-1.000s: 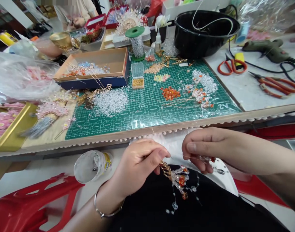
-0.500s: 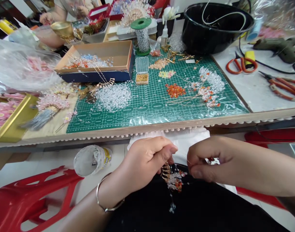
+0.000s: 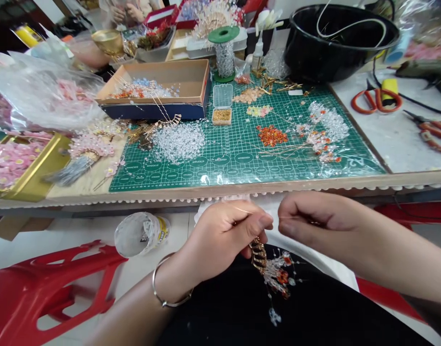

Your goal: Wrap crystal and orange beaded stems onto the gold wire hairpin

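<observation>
My right hand [image 3: 316, 218] has risen from beside the beads [image 3: 278, 275] to level with my left hand [image 3: 220, 242], fingers pinching thin wire [image 3: 245, 210] that seems drawn straighter now. My left fingers grip the gold comb [image 3: 258, 255], lower centre, its long axis slanting down-right, beaded end pointing lower right.

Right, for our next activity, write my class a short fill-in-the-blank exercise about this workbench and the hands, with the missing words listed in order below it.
1. The left hand holds a beaded ornament with a ____-coloured, comb-like part.
2. A bangle circles the person's ____ wrist.
3. The cutting mat on the bench is ____.
4. The pliers lie to the ____ of that mat.

Missing words: gold; left; green; right.
</observation>
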Available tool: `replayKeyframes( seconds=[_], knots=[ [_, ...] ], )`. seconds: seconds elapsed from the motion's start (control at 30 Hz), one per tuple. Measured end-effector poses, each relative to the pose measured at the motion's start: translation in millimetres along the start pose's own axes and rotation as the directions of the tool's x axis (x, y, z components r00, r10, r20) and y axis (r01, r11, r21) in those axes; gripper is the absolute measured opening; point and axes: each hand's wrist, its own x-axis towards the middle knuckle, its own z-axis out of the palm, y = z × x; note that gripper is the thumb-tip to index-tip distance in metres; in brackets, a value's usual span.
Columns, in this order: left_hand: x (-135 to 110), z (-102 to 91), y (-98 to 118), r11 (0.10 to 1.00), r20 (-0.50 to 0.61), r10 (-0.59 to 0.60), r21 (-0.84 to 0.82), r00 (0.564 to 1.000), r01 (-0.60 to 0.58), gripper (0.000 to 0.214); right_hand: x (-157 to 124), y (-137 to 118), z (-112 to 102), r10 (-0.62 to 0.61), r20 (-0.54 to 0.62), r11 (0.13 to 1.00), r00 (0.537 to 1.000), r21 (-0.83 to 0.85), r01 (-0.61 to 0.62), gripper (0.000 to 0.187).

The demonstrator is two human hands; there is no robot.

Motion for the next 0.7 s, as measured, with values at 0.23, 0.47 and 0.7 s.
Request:
replayKeyframes(
  seconds=[0.23,0.47,0.7],
  knots=[
    [-4.6,-0.6,-5.1,0.979,-0.091,-0.025,-0.202,0.996,0.006,0.019,-7.9,0.9,-13.7,0.126,-0.115,0.977,0.985,0.189,-0.103,0.049],
    [-6.5,0.9,-2.4,0.982,-0.088,-0.012,-0.191,0.996,-0.005,0.017,-15.7,-4.0,-9.7,-0.004,-0.16,0.999,0.987,-0.039,-0.002,0.045],
    [-4.3,4.8,-0.5,0.973,-0.086,-0.063,-0.227,0.994,0.042,0.025,-22.2,-8.2,-3.9,-0.173,-0.306,0.984,0.936,-0.088,0.153,0.036]
  ],
)
